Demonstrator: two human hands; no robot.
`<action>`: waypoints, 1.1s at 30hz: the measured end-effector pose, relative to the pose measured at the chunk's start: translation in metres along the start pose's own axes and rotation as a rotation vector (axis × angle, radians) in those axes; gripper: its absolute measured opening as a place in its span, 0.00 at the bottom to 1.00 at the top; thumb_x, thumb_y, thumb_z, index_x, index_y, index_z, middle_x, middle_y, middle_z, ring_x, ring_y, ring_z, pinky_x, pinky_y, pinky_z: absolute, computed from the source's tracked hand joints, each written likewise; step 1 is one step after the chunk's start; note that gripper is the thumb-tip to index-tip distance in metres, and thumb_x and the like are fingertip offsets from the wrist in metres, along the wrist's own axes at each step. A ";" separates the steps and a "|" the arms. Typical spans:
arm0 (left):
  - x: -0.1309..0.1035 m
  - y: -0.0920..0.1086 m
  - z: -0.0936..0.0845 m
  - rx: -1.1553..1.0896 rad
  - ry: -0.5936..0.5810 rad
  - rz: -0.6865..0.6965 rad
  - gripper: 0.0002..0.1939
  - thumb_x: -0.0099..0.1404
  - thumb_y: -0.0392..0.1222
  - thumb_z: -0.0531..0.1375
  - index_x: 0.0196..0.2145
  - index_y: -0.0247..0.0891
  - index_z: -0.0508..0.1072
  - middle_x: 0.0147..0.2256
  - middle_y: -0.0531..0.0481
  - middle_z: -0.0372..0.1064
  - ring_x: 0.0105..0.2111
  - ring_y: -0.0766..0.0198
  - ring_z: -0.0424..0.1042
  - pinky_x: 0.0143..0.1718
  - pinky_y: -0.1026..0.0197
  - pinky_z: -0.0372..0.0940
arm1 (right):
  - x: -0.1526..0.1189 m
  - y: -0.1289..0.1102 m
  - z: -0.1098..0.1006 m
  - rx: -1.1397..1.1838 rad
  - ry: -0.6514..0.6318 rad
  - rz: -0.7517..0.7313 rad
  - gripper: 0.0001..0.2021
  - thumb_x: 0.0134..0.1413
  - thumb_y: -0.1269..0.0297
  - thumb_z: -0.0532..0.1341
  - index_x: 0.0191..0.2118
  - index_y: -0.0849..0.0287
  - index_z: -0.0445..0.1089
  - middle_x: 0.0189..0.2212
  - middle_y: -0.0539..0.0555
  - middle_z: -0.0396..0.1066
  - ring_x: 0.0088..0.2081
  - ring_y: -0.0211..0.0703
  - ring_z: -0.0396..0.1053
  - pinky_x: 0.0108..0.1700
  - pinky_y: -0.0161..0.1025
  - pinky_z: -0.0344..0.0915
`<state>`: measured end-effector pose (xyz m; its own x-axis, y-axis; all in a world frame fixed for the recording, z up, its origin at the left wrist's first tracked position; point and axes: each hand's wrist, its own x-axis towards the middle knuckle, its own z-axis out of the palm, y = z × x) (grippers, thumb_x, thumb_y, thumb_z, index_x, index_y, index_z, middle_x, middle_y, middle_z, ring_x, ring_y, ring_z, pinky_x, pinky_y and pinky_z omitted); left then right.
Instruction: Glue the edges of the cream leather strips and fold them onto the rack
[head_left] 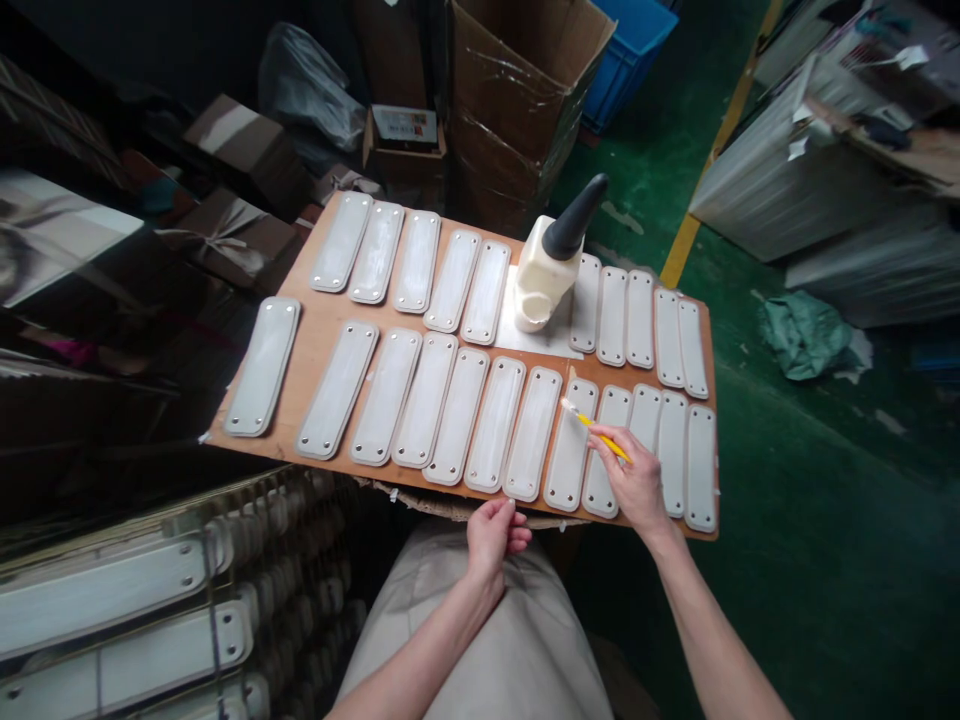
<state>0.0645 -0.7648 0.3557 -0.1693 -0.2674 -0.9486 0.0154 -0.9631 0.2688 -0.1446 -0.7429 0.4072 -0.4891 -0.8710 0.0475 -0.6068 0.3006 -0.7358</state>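
Observation:
In my right hand (pixel 636 482) is a slim yellow-handled brush (pixel 611 444), its pale tip over the upper end of a strip (pixel 568 455) with holes at its corners. My left hand (pixel 491 540) is closed at the board's near edge, its fingertips against the lower end of another pale strip (pixel 533 440). Whether they pinch it is hidden. Two rows of such strips lie on a brown board (pixel 307 340). Behind the brush stands a cream plastic bottle (pixel 551 270) with a black cone-shaped top and a round side opening, on a white sheet (pixel 551 345).
Bundled pale strips (pixel 105 590) are stacked at lower left. Beyond the board stand a large cardboard box (pixel 510 110) and a blue crate (pixel 626 60). Wrapped stacks (pixel 757 170) and a crumpled green bag (pixel 806 335) are on the right, on a green floor.

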 end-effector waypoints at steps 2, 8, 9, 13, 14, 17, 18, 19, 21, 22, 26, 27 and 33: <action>-0.002 -0.006 0.005 0.036 -0.052 -0.024 0.04 0.64 0.37 0.58 0.35 0.32 0.67 0.24 0.50 0.72 0.16 0.70 0.70 0.13 0.72 0.62 | 0.000 0.013 -0.012 -0.024 0.023 -0.006 0.10 0.63 0.59 0.57 0.46 0.53 0.72 0.41 0.54 0.73 0.42 0.46 0.74 0.44 0.43 0.69; -0.001 -0.033 0.033 0.086 -0.038 0.006 0.05 0.62 0.37 0.60 0.33 0.31 0.68 0.25 0.47 0.73 0.16 0.68 0.71 0.13 0.71 0.62 | 0.029 0.050 -0.032 -0.084 -0.006 -0.110 0.11 0.64 0.58 0.56 0.47 0.52 0.71 0.42 0.54 0.74 0.44 0.47 0.73 0.46 0.43 0.68; -0.001 -0.035 0.037 0.083 -0.013 0.023 0.05 0.62 0.37 0.61 0.33 0.31 0.69 0.24 0.47 0.73 0.16 0.68 0.71 0.13 0.70 0.62 | 0.032 0.053 -0.032 -0.104 -0.023 -0.132 0.11 0.64 0.58 0.56 0.47 0.52 0.71 0.42 0.53 0.74 0.44 0.47 0.73 0.47 0.43 0.68; 0.001 -0.041 0.053 0.067 0.077 0.065 0.05 0.62 0.36 0.61 0.32 0.30 0.70 0.25 0.46 0.74 0.16 0.67 0.72 0.14 0.70 0.63 | 0.033 0.059 -0.029 -0.164 -0.129 -0.170 0.11 0.65 0.58 0.54 0.47 0.53 0.71 0.42 0.54 0.74 0.43 0.46 0.73 0.46 0.42 0.68; 0.001 -0.042 0.056 0.060 0.096 0.070 0.05 0.62 0.35 0.61 0.32 0.30 0.70 0.25 0.45 0.74 0.17 0.67 0.72 0.14 0.69 0.64 | 0.028 0.059 -0.028 -0.174 -0.157 -0.172 0.11 0.66 0.59 0.53 0.47 0.54 0.70 0.42 0.54 0.74 0.42 0.46 0.73 0.45 0.41 0.68; 0.003 -0.045 0.062 0.034 0.139 0.093 0.05 0.61 0.35 0.61 0.29 0.30 0.70 0.23 0.46 0.74 0.17 0.67 0.72 0.14 0.70 0.64 | 0.008 0.056 -0.026 -0.174 -0.228 -0.164 0.11 0.67 0.60 0.52 0.48 0.54 0.69 0.41 0.55 0.73 0.41 0.46 0.73 0.44 0.40 0.68; 0.003 -0.046 0.063 0.025 0.149 0.106 0.06 0.60 0.35 0.62 0.28 0.30 0.70 0.22 0.46 0.73 0.17 0.67 0.72 0.14 0.70 0.64 | -0.001 0.054 -0.026 -0.161 -0.246 -0.157 0.11 0.67 0.60 0.52 0.48 0.54 0.69 0.41 0.55 0.73 0.41 0.46 0.73 0.44 0.40 0.67; 0.004 -0.048 0.064 0.016 0.156 0.120 0.06 0.59 0.35 0.63 0.27 0.30 0.70 0.21 0.47 0.73 0.17 0.67 0.72 0.15 0.70 0.64 | -0.011 0.052 -0.026 -0.146 -0.268 -0.149 0.11 0.67 0.60 0.51 0.48 0.54 0.69 0.41 0.55 0.73 0.42 0.46 0.73 0.44 0.40 0.67; 0.005 -0.050 0.065 0.000 0.162 0.143 0.07 0.57 0.36 0.64 0.27 0.31 0.71 0.21 0.47 0.73 0.17 0.67 0.72 0.15 0.69 0.65 | -0.031 0.046 -0.029 -0.114 -0.316 -0.129 0.11 0.67 0.60 0.51 0.47 0.55 0.68 0.41 0.55 0.72 0.41 0.46 0.72 0.43 0.40 0.67; 0.005 -0.051 0.065 -0.007 0.162 0.150 0.07 0.57 0.37 0.65 0.27 0.31 0.71 0.21 0.47 0.73 0.17 0.67 0.72 0.16 0.69 0.65 | -0.041 0.042 -0.030 -0.096 -0.347 -0.118 0.11 0.67 0.60 0.51 0.47 0.55 0.68 0.40 0.55 0.72 0.41 0.45 0.72 0.43 0.40 0.67; 0.005 -0.054 0.064 -0.024 0.151 0.160 0.09 0.55 0.40 0.66 0.26 0.31 0.71 0.21 0.47 0.73 0.17 0.67 0.72 0.16 0.68 0.65 | -0.071 0.030 -0.041 0.008 -0.478 -0.045 0.11 0.67 0.59 0.51 0.44 0.54 0.69 0.39 0.54 0.72 0.40 0.45 0.72 0.42 0.40 0.68; 0.005 -0.054 0.063 -0.026 0.148 0.166 0.10 0.54 0.40 0.67 0.26 0.31 0.71 0.21 0.47 0.73 0.17 0.67 0.72 0.17 0.68 0.65 | -0.074 0.028 -0.044 0.055 -0.509 -0.006 0.11 0.67 0.58 0.51 0.43 0.54 0.69 0.39 0.54 0.72 0.39 0.45 0.73 0.41 0.40 0.68; 0.004 -0.056 0.063 -0.013 0.141 0.212 0.13 0.53 0.44 0.67 0.27 0.31 0.71 0.22 0.48 0.73 0.17 0.68 0.71 0.17 0.69 0.64 | -0.048 0.037 -0.049 0.371 -0.639 0.310 0.15 0.63 0.52 0.54 0.43 0.56 0.70 0.29 0.51 0.74 0.29 0.43 0.75 0.34 0.39 0.71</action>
<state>0.0008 -0.7096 0.3472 -0.0214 -0.4643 -0.8854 0.0484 -0.8851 0.4630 -0.1745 -0.6709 0.4110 -0.0798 -0.8568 -0.5095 -0.1994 0.5145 -0.8340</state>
